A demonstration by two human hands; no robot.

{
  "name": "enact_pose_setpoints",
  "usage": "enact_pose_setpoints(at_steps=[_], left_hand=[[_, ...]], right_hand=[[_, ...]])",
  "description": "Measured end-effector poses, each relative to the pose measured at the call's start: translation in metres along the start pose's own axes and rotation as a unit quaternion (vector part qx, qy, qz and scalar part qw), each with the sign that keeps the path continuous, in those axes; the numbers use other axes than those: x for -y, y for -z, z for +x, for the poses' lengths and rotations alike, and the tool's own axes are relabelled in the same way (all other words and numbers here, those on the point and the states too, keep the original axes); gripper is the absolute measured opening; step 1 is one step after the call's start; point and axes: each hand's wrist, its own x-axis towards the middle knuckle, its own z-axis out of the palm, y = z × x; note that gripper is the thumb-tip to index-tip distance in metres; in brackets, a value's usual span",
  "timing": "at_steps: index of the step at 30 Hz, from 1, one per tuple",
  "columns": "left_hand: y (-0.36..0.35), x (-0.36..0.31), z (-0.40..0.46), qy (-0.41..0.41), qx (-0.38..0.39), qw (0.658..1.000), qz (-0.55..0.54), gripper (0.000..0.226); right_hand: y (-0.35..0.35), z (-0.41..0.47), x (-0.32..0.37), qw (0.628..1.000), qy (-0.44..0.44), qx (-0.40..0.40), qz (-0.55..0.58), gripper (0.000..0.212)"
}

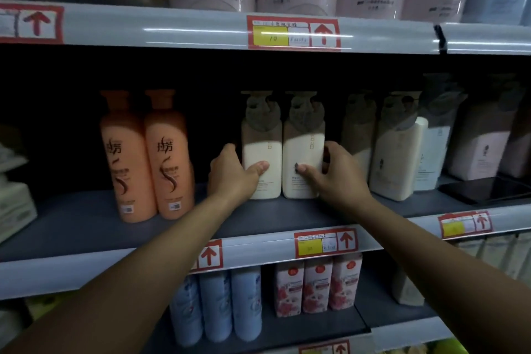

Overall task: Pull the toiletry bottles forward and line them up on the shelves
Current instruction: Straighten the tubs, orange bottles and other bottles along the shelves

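Gripping two cream bottles mid-shelf | left hand [230, 175] holds left bottle [261, 158], right hand [333, 175] holds right bottle [303, 158], fingers wrapped behind, thumbs in front | orange pair [146, 158] nearer the shelf edge [258, 247] (seemingly done) | cream ones set back, right-hand bottles [393, 152] uneven: much left.

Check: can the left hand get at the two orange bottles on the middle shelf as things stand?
Probably yes. The two orange bottles stand just beside the left hand with nothing between them, but it must first let go of the cream pump bottle it grips.
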Motion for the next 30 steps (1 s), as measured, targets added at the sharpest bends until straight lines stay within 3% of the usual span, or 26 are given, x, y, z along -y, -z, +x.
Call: enact_pose_setpoints(at_steps=[9, 19, 24, 27, 30], left_hand=[[-0.014, 0.006, 0.023, 0.028, -0.003, 0.998, 0.053, 0.055], [-0.015, 0.008, 0.021, 0.024, -0.008, 0.998, 0.050, 0.050], [-0.007, 0.001, 0.012, 0.019, 0.022, 0.998, 0.049, 0.045], [-0.001, -0.005, 0.010, 0.032, 0.045, 0.997, 0.063, 0.041], [0.004, -0.006, 0.004, 0.046, 0.037, 0.993, 0.099, 0.055]], right_hand=[[-0.017, 0.030, -0.009, 0.997, -0.022, -0.008, -0.069, 0.046], [-0.018, 0.028, -0.010, 0.997, -0.016, -0.003, -0.077, 0.051], [-0.010, 0.017, -0.002, 0.989, -0.019, 0.098, -0.104, 0.046], [0.004, 0.006, -0.002, 0.980, -0.004, 0.155, -0.125, 0.055], [0.018, -0.011, -0.005, 0.976, 0.019, 0.171, -0.134, 0.044]])
